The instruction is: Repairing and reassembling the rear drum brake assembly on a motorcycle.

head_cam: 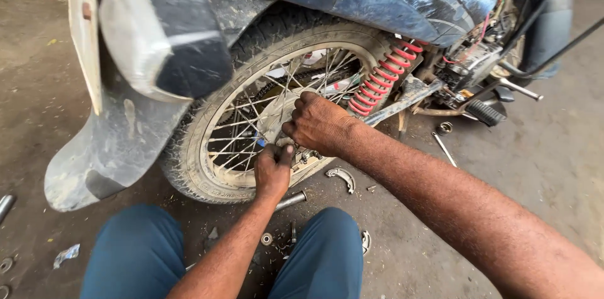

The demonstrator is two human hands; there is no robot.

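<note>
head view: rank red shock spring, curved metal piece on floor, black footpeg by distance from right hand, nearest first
From the right hand:
1. Red shock spring, just up and right of it, beside the wheel.
2. Curved metal piece, on the floor below the hand; close to the spring's distance, so ranks 1 and 2 are marginal.
3. Black footpeg, far right, under the engine.

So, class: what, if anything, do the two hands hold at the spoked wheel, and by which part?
Both hands, left and right, grip at the grey metal hub of the spoked rear wheel; the exact part held is hidden.
</note>
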